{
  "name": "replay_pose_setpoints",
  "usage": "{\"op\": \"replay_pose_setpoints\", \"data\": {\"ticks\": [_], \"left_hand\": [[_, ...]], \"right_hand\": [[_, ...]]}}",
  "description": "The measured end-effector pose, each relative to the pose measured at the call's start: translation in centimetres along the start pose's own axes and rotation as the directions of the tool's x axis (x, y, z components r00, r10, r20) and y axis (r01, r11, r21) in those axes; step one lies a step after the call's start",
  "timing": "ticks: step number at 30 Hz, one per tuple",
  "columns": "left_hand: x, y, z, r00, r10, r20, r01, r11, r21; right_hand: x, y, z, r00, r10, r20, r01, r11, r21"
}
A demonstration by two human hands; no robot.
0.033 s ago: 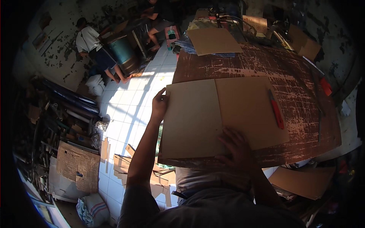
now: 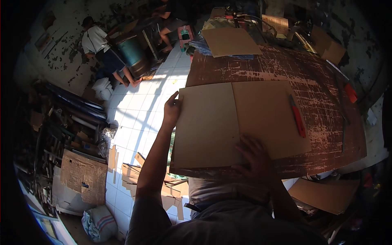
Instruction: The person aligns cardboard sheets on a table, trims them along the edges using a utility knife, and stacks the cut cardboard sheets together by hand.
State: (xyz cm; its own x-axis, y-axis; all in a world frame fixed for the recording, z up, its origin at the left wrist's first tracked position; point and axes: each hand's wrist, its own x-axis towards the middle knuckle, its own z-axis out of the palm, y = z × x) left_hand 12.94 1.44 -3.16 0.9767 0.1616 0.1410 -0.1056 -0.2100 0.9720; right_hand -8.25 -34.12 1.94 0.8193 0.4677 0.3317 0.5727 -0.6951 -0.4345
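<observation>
A greyish cardboard sheet (image 2: pixel 206 126) lies on the worn brown tabletop (image 2: pixel 326 139) in front of me, its right edge over or against a browner cardboard sheet (image 2: pixel 265 114). My left hand (image 2: pixel 172 109) pinches the grey sheet's left edge near its far corner. Low on the sheets, by the line where they meet, my right hand (image 2: pixel 252 157) rests with its fingers spread and holds nothing. A red utility knife (image 2: pixel 298 118) with its blade pointing away from me lies on the brown sheet near its right edge.
Another cardboard sheet (image 2: pixel 230 42) lies at the table's far end on plastic wrapping. Cardboard offcuts (image 2: pixel 132 175) litter the tiled floor to the left. Scrap boards (image 2: pixel 83 175) lean at far left. Two people are farther off, one beside a blue-green drum (image 2: pixel 131 53). More cardboard (image 2: pixel 324 194) is stacked lower right.
</observation>
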Motion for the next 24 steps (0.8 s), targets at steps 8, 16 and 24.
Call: {"op": "replay_pose_setpoints", "data": {"ticks": [8,16,24], "left_hand": [[-0.1,0.7,0.3,0.993,-0.092,0.073,0.102,0.986,-0.135],[-0.1,0.2,0.1,0.993,-0.081,0.082,0.093,0.983,-0.16],[-0.8,1.7,0.2,0.996,-0.085,0.034,0.089,0.987,-0.135]], "right_hand": [[0.2,-0.2,0.2,1.0,-0.012,-0.002,0.012,0.999,-0.043],[0.1,-0.3,0.1,1.0,-0.003,-0.001,0.003,0.999,-0.039],[0.3,-0.2,0.0,1.0,-0.018,-0.003,0.018,0.999,-0.037]]}}
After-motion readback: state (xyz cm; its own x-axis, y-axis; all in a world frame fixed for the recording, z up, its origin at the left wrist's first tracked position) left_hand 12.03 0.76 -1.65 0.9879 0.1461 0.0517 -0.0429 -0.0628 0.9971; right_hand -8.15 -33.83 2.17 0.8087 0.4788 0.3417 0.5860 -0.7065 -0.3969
